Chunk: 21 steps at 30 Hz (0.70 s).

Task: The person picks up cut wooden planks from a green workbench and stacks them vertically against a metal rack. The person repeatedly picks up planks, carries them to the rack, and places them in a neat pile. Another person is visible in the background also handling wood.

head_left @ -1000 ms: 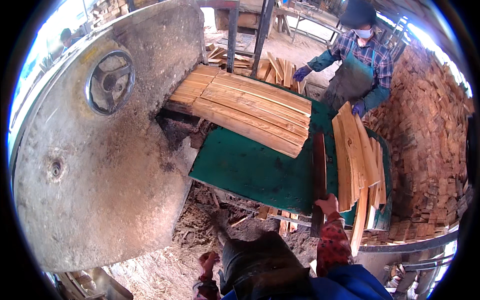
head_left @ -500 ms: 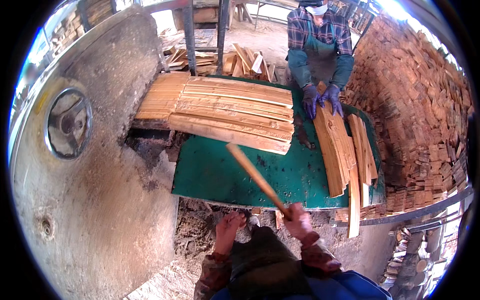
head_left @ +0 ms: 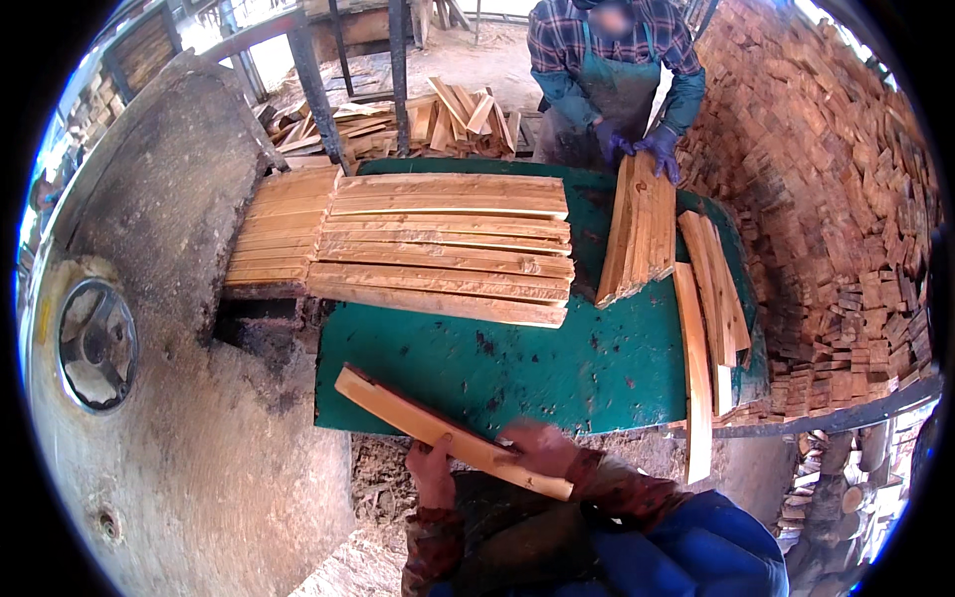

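A short wooden board (head_left: 403,410) lies slantwise in front of me, over the near edge of the green table (head_left: 448,358). Its far end points left, toward the row of boards. My left hand (head_left: 431,473) grips its lower edge, thumb on the face. My right hand (head_left: 540,448) is closed over the upper edge nearer the right end; its fingers are partly hidden. Beyond, a row of boards (head_left: 448,249) lies side by side, running left into the machine (head_left: 159,239). A co-worker's purple-gloved hands (head_left: 647,151) hold a bundle of boards (head_left: 642,224) on the table.
A few loose boards (head_left: 708,289) lie at the table's right side, one jutting past its near edge. A tall stack of wood pieces (head_left: 816,179) rises on the right. Scrap wood (head_left: 458,117) is heaped behind the table. A round handwheel (head_left: 97,343) sits on the machine.
The board in my right hand has swung lower and turned its broad face up. My left hand has taken hold of it. The co-worker has drawn the bundle back, away from me.
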### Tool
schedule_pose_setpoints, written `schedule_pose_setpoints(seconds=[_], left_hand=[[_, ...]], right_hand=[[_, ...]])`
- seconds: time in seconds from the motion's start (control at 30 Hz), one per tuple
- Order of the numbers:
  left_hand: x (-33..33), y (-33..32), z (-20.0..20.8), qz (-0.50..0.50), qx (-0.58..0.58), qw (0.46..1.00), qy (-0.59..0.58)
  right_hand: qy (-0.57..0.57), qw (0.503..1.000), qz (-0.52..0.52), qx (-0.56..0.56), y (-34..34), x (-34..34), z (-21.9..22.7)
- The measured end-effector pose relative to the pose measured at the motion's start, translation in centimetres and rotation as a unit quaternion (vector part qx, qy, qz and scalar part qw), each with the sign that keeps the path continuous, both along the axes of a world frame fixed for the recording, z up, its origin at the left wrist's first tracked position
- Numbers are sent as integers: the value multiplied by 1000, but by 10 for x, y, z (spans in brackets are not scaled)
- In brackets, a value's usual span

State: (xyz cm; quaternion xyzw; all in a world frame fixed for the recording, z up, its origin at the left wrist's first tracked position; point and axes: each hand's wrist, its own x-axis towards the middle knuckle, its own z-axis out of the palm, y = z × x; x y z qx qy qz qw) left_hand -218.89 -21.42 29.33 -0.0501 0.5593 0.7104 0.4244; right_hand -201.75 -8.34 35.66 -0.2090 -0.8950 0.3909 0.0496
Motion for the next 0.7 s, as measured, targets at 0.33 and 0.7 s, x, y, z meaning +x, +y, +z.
schedule_pose_setpoints(seconds=[0.33, 0.7], left_hand=[[-5, -6, 20, 38, -9, 999, -7], [-28, -7, 19, 24, -2, 1000, 15]], right_hand=[[168, 862, -469, -93, 133, 13, -59], [-34, 915, -346, 205, 112, 42, -37]])
